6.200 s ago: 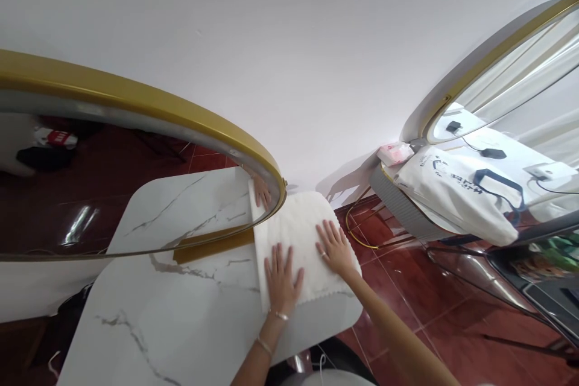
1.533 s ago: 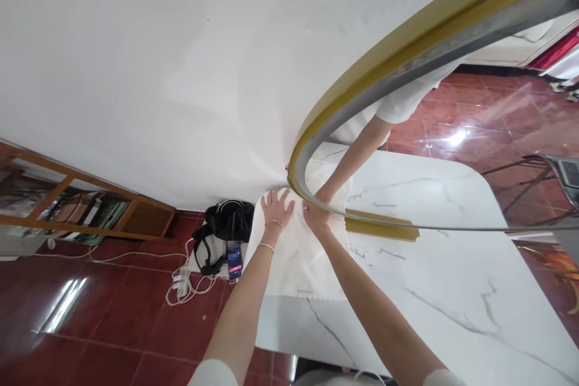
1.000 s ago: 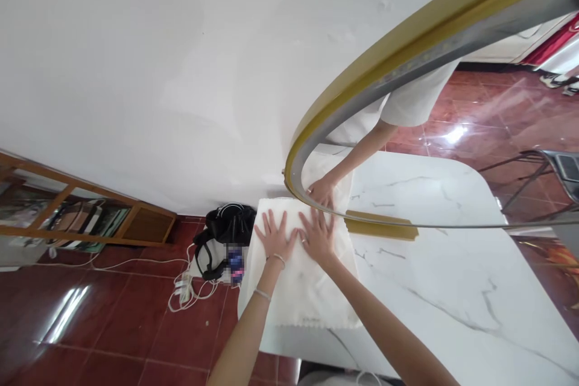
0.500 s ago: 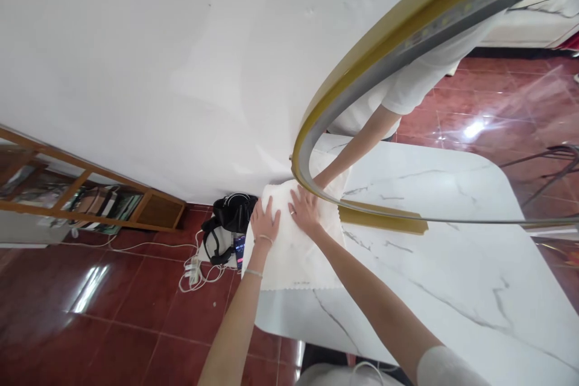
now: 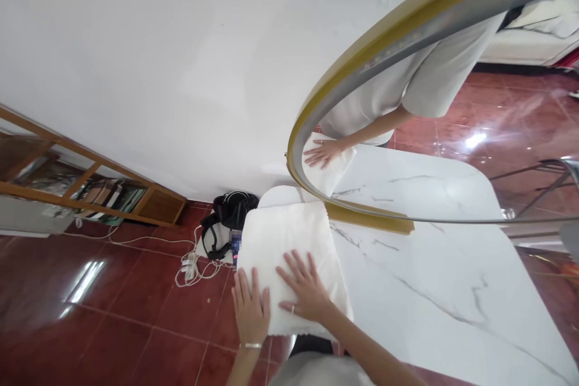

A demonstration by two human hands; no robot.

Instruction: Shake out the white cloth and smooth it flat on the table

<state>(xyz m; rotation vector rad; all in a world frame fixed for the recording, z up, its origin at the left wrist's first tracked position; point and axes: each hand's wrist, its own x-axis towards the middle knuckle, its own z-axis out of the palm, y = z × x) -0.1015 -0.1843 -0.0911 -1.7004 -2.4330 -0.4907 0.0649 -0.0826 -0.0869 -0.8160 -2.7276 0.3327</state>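
Observation:
A white cloth with a scalloped edge lies spread over the left end of the marble-patterned white table. Flat on its lower left part rests my left hand, fingers spread, at the cloth's left edge. To its right my right hand, with a ring on one finger, presses on the cloth with fingers spread. Neither hand grasps anything. The near edge of the cloth reaches the table's near edge.
A large gold-rimmed mirror stands at the table's back, reflecting an arm and the cloth. A black bag, a phone and white cables are left of the table. A wooden shelf stands further left.
Both hands have moved toward my body, from the cloth's far part to its near part. The cloth has shifted nearer too, baring the table's far corner.

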